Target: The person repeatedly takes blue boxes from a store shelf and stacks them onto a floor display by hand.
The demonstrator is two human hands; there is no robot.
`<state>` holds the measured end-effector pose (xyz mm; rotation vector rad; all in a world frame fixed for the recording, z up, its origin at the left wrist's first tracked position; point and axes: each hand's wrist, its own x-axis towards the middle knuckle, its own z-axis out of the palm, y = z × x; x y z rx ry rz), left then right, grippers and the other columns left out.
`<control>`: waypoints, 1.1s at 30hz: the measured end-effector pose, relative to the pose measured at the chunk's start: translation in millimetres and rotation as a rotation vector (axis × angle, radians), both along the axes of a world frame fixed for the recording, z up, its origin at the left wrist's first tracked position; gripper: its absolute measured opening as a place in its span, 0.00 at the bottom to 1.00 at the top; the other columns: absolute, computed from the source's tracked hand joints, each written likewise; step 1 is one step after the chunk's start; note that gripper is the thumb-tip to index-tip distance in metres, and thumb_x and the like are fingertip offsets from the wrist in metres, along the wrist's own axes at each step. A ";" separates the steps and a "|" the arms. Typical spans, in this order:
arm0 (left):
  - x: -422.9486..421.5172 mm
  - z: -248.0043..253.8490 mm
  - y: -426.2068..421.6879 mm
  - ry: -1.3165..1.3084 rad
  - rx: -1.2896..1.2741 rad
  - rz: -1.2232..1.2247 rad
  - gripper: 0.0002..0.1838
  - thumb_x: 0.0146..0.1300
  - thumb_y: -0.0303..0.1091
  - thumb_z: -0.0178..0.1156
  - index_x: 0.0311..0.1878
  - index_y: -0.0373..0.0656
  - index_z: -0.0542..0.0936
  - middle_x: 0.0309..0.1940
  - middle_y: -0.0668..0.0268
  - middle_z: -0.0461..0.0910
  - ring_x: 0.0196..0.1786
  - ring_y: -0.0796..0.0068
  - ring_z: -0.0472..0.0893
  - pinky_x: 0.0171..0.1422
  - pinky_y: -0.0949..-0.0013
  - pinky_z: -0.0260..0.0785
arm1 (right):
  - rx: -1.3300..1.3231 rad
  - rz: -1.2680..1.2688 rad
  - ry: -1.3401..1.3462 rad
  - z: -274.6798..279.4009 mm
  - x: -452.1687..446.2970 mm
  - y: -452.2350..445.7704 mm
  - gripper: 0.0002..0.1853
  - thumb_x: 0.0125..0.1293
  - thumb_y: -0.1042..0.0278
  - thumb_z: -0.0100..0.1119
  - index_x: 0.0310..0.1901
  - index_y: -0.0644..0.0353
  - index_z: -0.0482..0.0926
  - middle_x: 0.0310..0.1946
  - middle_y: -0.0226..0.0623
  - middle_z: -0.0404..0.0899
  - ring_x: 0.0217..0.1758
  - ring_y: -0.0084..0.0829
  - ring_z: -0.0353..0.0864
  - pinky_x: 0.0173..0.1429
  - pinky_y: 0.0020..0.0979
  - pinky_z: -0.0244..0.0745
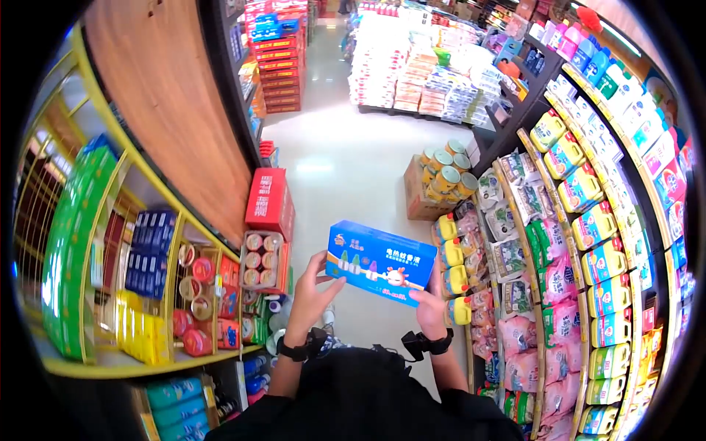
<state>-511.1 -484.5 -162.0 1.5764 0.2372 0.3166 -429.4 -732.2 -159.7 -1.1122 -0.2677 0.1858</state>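
Where edged in yellow at the far left, a wire rack [110,370], with a tall green package [77,250] upright inside; to the right of it, dark blue boxes [151,253] in a stack, yellow packs [136,327] below them, and then round red tubs [197,342]; farther back, a broad brown wooden panel [165,81]; next, a red carton [268,198], near a tray of round-lidded jars [262,261]; in the middle, a left hand [312,298] with a dark wrist strap [298,351], holding the left end of a blue box [382,261], with thumb upon the printed face and other fingers bent around the edge; behind, a pale floor [331,147] and, well apart, a large pile of packages [412,66]; at the right end of the same box, a right hand [432,309], also with a dark strap [437,342], holding too, with thumb near the lower corner and remaining fingers mostly hidden behind; between both hands, the box itself, raised above the floor, tilted, lower at its right end; farther right, a brown carton [423,202] with round tins [448,176], then yellow bottles [456,279], and pink bags [518,334].
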 end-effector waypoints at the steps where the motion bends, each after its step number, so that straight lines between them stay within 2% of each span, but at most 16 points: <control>1: 14.1 1.9 12.3 0.004 0.016 -0.001 0.35 0.70 0.28 0.74 0.77 0.37 0.73 0.68 0.55 0.84 0.71 0.61 0.83 0.71 0.58 0.80 | 0.005 0.031 0.051 7.8 15.4 9.6 0.55 0.57 0.75 0.66 0.88 0.63 0.53 0.72 0.43 0.76 0.73 0.41 0.81 0.78 0.44 0.77; 4: 58.2 9.7 45.2 -0.018 0.004 0.032 0.32 0.69 0.28 0.75 0.74 0.37 0.76 0.66 0.55 0.85 0.71 0.62 0.84 0.70 0.58 0.80 | -0.069 0.054 0.085 19.9 62.2 39.7 0.51 0.57 0.79 0.61 0.87 0.60 0.59 0.68 0.43 0.79 0.68 0.37 0.84 0.74 0.37 0.80; 6: 90.5 9.8 62.0 -0.026 -0.009 0.045 0.31 0.69 0.28 0.76 0.72 0.36 0.76 0.66 0.55 0.86 0.71 0.61 0.84 0.70 0.58 0.80 | -0.199 -0.030 0.033 16.8 95.8 57.0 0.51 0.57 0.81 0.58 0.87 0.59 0.61 0.67 0.44 0.80 0.67 0.36 0.86 0.73 0.34 0.81; 7: 105.7 10.1 67.9 -0.037 0.032 0.029 0.30 0.68 0.27 0.77 0.70 0.37 0.77 0.66 0.54 0.86 0.72 0.60 0.84 0.71 0.57 0.80 | -0.167 -0.081 0.091 13.4 106.3 68.2 0.50 0.56 0.84 0.55 0.87 0.59 0.63 0.70 0.44 0.79 0.72 0.37 0.82 0.77 0.36 0.77; 10: 145.4 14.5 84.6 -0.004 0.068 0.033 0.30 0.68 0.27 0.77 0.71 0.37 0.76 0.67 0.54 0.85 0.72 0.60 0.84 0.71 0.56 0.80 | -0.306 -0.230 -0.069 22.4 138.1 100.9 0.51 0.56 0.85 0.54 0.87 0.58 0.63 0.73 0.43 0.77 0.77 0.38 0.77 0.81 0.39 0.72; 11: 156.1 16.6 92.3 0.014 0.040 0.018 0.30 0.68 0.27 0.77 0.70 0.38 0.76 0.67 0.54 0.85 0.72 0.60 0.84 0.72 0.56 0.80 | -0.310 -0.262 -0.057 21.8 146.7 109.7 0.49 0.56 0.85 0.54 0.86 0.60 0.65 0.76 0.43 0.75 0.81 0.40 0.72 0.84 0.42 0.67; 14: 194.4 5.3 114.7 0.080 -0.019 -0.025 0.30 0.68 0.27 0.77 0.70 0.39 0.76 0.67 0.55 0.85 0.73 0.60 0.84 0.72 0.56 0.80 | -0.551 -0.324 -0.082 21.9 179.5 128.6 0.46 0.58 0.85 0.56 0.84 0.62 0.68 0.76 0.45 0.74 0.81 0.43 0.72 0.85 0.42 0.65; 15: 209.9 0.6 120.8 0.094 -0.023 -0.038 0.30 0.68 0.27 0.77 0.70 0.39 0.76 0.67 0.55 0.85 0.73 0.60 0.83 0.72 0.56 0.80 | -0.630 -0.370 -0.109 17.9 191.7 136.6 0.43 0.60 0.84 0.57 0.82 0.64 0.71 0.72 0.46 0.74 0.79 0.43 0.73 0.84 0.41 0.66; 18: 261.8 -10.2 140.1 0.128 -0.028 -0.068 0.31 0.68 0.28 0.78 0.70 0.40 0.75 0.67 0.55 0.84 0.74 0.61 0.83 0.73 0.56 0.81 | -0.754 -0.503 -0.217 3.5 236.0 160.7 0.43 0.59 0.82 0.55 0.81 0.63 0.73 0.67 0.40 0.74 0.71 0.35 0.74 0.78 0.35 0.67; 19: 282.7 -12.2 146.8 0.132 -0.028 -0.085 0.31 0.68 0.28 0.78 0.71 0.40 0.74 0.67 0.55 0.84 0.74 0.61 0.82 0.73 0.57 0.81 | -0.748 -0.532 -0.219 -4.4 256.9 164.4 0.40 0.59 0.81 0.56 0.78 0.64 0.76 0.64 0.40 0.72 0.69 0.36 0.74 0.76 0.34 0.68; 22: 351.3 -16.2 163.5 0.155 -0.004 -0.162 0.28 0.70 0.28 0.76 0.70 0.38 0.75 0.68 0.53 0.84 0.73 0.59 0.83 0.71 0.55 0.82 | -0.725 -0.494 -0.114 -4.4 317.2 167.3 0.39 0.58 0.79 0.58 0.77 0.65 0.77 0.61 0.39 0.73 0.68 0.36 0.75 0.74 0.32 0.67; 24: 395.0 -11.8 174.1 0.211 0.049 -0.201 0.27 0.71 0.28 0.76 0.68 0.37 0.76 0.68 0.51 0.84 0.72 0.57 0.84 0.71 0.54 0.83 | -0.744 -0.499 -0.148 -2.9 363.9 173.7 0.32 0.62 0.74 0.61 0.71 0.67 0.79 0.58 0.40 0.74 0.66 0.38 0.75 0.74 0.32 0.67; 27: 455.7 -8.6 197.5 0.239 0.198 -0.199 0.24 0.76 0.37 0.72 0.67 0.36 0.76 0.66 0.47 0.86 0.70 0.52 0.86 0.69 0.54 0.83 | -0.813 -0.389 -0.201 -2.0 435.5 184.4 0.24 0.66 0.71 0.65 0.64 0.67 0.79 0.59 0.41 0.75 0.65 0.40 0.76 0.73 0.35 0.68; 29: 494.6 -1.1 211.7 0.241 0.318 -0.166 0.25 0.79 0.42 0.69 0.68 0.36 0.76 0.65 0.46 0.86 0.69 0.49 0.86 0.68 0.54 0.82 | -0.827 -0.309 -0.215 5.6 481.1 196.6 0.25 0.66 0.72 0.66 0.64 0.66 0.80 0.59 0.41 0.75 0.65 0.40 0.76 0.73 0.36 0.70; 32: 546.7 5.0 236.3 0.231 0.301 -0.061 0.25 0.79 0.40 0.68 0.70 0.36 0.76 0.65 0.46 0.86 0.69 0.49 0.86 0.68 0.55 0.82 | -0.870 -0.234 -0.274 1.5 551.2 217.2 0.31 0.66 0.69 0.72 0.71 0.67 0.78 0.54 0.43 0.78 0.60 0.42 0.80 0.68 0.39 0.75; 33: 563.0 3.9 245.8 0.222 0.281 -0.046 0.27 0.79 0.38 0.68 0.74 0.37 0.75 0.66 0.46 0.85 0.69 0.50 0.86 0.68 0.56 0.82 | -0.901 -0.194 -0.266 1.3 573.7 226.1 0.31 0.66 0.69 0.72 0.71 0.67 0.78 0.54 0.43 0.80 0.60 0.42 0.81 0.68 0.40 0.76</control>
